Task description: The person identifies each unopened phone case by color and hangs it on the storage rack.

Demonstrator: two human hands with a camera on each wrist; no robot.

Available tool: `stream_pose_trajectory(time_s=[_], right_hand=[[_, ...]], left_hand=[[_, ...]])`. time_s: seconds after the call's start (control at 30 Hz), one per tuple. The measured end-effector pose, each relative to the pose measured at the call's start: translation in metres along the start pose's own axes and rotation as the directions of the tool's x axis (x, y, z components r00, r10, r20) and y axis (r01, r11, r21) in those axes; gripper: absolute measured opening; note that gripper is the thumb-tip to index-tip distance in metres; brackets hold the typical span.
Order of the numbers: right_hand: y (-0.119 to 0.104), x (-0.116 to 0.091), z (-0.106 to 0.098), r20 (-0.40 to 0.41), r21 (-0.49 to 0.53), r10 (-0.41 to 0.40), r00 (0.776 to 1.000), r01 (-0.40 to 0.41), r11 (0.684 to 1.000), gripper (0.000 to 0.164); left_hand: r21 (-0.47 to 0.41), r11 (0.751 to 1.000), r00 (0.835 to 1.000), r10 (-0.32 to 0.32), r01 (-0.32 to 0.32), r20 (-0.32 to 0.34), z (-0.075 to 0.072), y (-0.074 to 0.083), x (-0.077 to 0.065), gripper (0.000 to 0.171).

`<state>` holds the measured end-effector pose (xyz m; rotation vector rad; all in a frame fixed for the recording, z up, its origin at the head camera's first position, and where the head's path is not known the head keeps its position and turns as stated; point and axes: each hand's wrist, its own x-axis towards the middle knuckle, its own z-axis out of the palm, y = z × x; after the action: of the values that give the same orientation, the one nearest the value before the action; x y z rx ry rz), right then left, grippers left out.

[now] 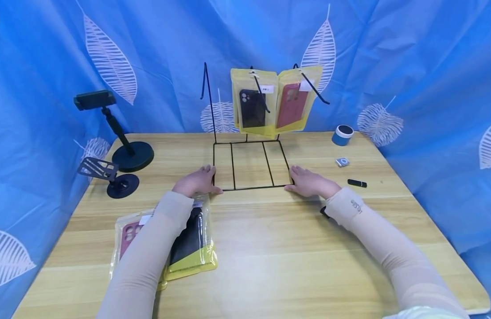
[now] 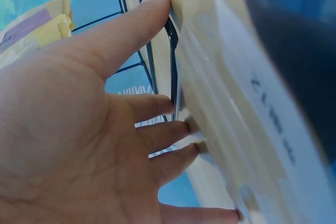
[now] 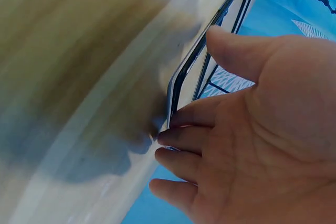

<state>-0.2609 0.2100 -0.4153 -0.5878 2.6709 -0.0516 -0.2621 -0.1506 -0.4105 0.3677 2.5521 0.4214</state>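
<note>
A black wire display rack (image 1: 250, 188) stands on the table, its base flat and its hooks raised at the back. At the front left corner of the base, my left hand (image 1: 198, 180) touches the frame with its thumb on the front wire and its fingers extended along the side. My right hand (image 1: 307, 182) mirrors this at the front right corner; in the right wrist view its thumb (image 3: 223, 45) meets the wire. Two bagged phone cases hang from the hooks, a black one (image 1: 252, 110) and a pink one (image 1: 291, 108); the left hook (image 1: 205, 82) is bare.
Bagged phone cases, a black one (image 1: 189, 239) and a pink one (image 1: 129, 235), lie partly under my left forearm. Two black phone stands (image 1: 133, 157) (image 1: 123, 186) are at the left. To the right sit a blue round device (image 1: 342, 135), a small silver player (image 1: 342, 162) and a black stick (image 1: 357, 183).
</note>
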Motion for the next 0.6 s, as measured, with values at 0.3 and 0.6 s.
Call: stream_pose_trajectory(time_s=[0.3, 0.6], right_hand=[[-0.003, 0.005, 0.0, -0.04, 0.003, -0.002, 0.999, 0.003, 1.0, 0.076], [-0.004, 0.005, 0.005, -0.048, -0.015, 0.016, 0.999, -0.016, 1.0, 0.073]], left_hand=[[-0.014, 1.0, 1.0, -0.001, 0.001, 0.0, -0.001, -0.003, -0.001, 0.1], [-0.087, 0.996, 1.0, 0.026, -0.026, 0.002, -0.006, -0.015, -0.027, 0.097]])
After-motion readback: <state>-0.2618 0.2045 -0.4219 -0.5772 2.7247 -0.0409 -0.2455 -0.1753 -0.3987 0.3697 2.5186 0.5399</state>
